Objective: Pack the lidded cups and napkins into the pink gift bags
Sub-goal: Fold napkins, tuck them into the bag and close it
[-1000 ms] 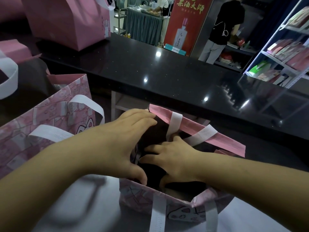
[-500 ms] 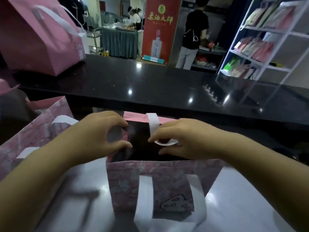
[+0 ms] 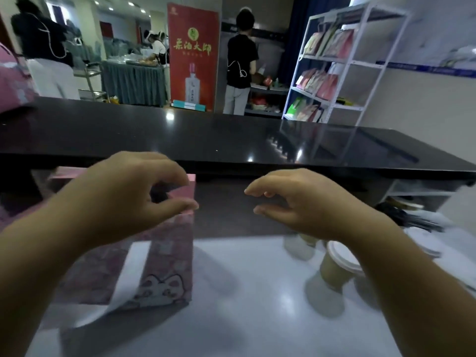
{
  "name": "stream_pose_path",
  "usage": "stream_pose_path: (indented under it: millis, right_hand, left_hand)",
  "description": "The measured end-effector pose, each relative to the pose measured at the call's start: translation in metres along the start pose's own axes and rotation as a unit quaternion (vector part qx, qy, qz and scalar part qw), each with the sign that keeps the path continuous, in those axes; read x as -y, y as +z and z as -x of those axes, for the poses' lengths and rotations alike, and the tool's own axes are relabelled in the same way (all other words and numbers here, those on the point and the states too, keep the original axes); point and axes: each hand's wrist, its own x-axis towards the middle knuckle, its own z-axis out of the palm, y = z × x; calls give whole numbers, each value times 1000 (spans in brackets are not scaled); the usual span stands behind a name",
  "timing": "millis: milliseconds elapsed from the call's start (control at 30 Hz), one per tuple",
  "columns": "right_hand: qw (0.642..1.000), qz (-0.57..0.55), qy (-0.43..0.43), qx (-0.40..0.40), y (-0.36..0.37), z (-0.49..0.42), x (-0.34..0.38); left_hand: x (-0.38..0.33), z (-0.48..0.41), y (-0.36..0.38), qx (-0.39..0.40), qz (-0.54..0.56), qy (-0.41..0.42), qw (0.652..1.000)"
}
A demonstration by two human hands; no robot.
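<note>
At the far left a plain pink bag (image 3: 10, 81) stands on the glossy black table (image 3: 231, 140), cut off by the frame edge. Behind it a person in a black top and white trousers (image 3: 43, 47) faces away.

In front of the black table, on the lower white table (image 3: 244, 305), the pink gift bag (image 3: 159, 266) stands upright. It has a pale block pattern and a cartoon animal face near the bottom right corner, with no words that can be read. One white handle (image 3: 128, 274) hangs down its near face. The left hand (image 3: 128, 191) is at the bag's top right end, its grip closed on the rim: the thumb is on the near edge and the fingers are curled over towards the far edge. What is inside the bag cannot be seen.

Across the room stands a red banner (image 3: 193, 60) with the yellow characters 茶酒大師 under a round green emblem and above a pictured white bottle. The smaller print is too small to read. To its right another person in a black T-shirt (image 3: 240, 63) stands with their back turned.

The right hand (image 3: 304, 202) hovers above the white table, apart from the bag. Its grip is loose and empty, with the fingers slightly bent. Below its forearm stands a tan lidded cup (image 3: 337, 266) with a white lid, and a second, blurred cup (image 3: 298, 243) stands just behind it. Neither cup is in a bag.

At the far right a white shelf rack (image 3: 334, 60) holds pink and green packets.
</note>
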Motion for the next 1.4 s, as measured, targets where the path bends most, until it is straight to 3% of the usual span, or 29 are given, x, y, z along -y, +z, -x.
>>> stream_pose_path:
  millis: [267, 400, 567, 733, 1000, 1400]
  right_hand:
    - [987, 25, 140, 73, 10, 148, -106]
    - [971, 5, 233, 57, 13, 214, -155]
    - [938, -8, 344, 28, 16, 281, -212]
    - [904, -6, 426, 25, 22, 334, -273]
    - [851, -24, 522, 48, 30, 389, -373]
    - [793, -73, 603, 52, 77, 408, -497]
  left_hand:
    - [-148, -41, 119, 55, 75, -4, 996]
    - [-202, -63, 169, 85, 124, 0, 989]
    - [-259, -98, 211, 69, 202, 20, 977]
    - [-312, -149, 264, 89, 244, 72, 963]
    - [-381, -231, 363, 153, 299, 131, 933]
    - [-441, -286, 498, 271, 244, 96, 926]
